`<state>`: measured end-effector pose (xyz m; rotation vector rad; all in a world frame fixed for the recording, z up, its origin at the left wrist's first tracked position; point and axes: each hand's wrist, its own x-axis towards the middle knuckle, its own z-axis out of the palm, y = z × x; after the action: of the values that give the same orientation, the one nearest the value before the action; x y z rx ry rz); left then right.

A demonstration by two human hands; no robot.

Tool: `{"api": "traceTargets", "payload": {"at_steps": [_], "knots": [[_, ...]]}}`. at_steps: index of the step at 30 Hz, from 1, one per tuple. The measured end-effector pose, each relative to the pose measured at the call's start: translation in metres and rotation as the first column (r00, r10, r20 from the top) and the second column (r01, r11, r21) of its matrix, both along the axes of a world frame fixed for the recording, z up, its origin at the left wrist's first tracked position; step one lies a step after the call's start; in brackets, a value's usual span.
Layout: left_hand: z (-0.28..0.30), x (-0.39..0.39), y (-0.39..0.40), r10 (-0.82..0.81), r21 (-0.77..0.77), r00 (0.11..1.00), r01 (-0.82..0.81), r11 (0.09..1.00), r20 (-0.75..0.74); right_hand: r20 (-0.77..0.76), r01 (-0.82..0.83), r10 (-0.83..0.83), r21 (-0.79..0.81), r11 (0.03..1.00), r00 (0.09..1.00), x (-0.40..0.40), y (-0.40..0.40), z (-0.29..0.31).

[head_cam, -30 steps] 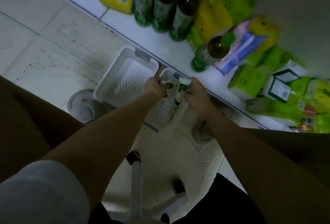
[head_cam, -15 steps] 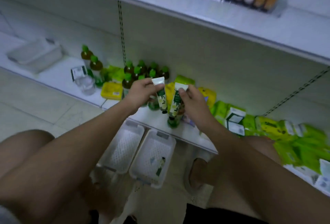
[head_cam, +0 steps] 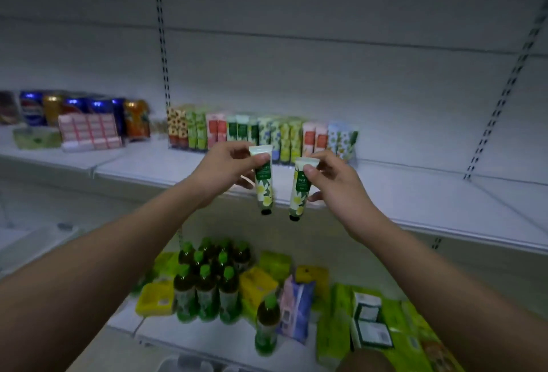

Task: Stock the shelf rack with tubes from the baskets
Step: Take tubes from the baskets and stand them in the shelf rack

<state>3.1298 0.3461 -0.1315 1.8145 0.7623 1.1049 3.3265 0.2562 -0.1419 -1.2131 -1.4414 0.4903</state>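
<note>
My left hand [head_cam: 225, 167] pinches the crimped top of a green-and-white flowered tube [head_cam: 263, 182], which hangs cap down. My right hand [head_cam: 332, 180] pinches a second, matching tube [head_cam: 300, 191] the same way, just to its right. Both tubes hang in front of the middle shelf's front edge [head_cam: 430, 223]. Behind them on that shelf stands a clear rack [head_cam: 189, 146] filled with a row of upright tubes [head_cam: 284, 134] in several patterns. A sliver of a white basket [head_cam: 189, 364] shows at the bottom edge.
Soda cans [head_cam: 89, 109] and a pink boxed display [head_cam: 89, 131] stand left of the rack. The lower shelf holds green-capped bottles [head_cam: 207, 285], yellow and green packs [head_cam: 258, 282] and small boxes [head_cam: 370, 324]. An empty white bin [head_cam: 32, 241] sits at lower left.
Both hands rose from the basket on the floor up to the middle shelf, each carrying a tube. The view tilted up with them from the floor to the tube rack.
</note>
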Motion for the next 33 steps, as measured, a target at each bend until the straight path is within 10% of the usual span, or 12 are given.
{"api": "traceTargets", "payload": {"at_steps": [22,33], "knots": [[0.109,0.172,0.091,-0.198,0.158,0.960,0.230,0.960,-0.197,-0.053,0.374,-0.370,0.121,0.919,0.927,0.183,0.136,0.050],[0.108,0.201,0.131,-0.189,0.156,0.975,0.206,0.966,-0.115,-0.141,0.279,-0.266,0.077,0.957,0.954,0.210,0.191,0.027]]}}
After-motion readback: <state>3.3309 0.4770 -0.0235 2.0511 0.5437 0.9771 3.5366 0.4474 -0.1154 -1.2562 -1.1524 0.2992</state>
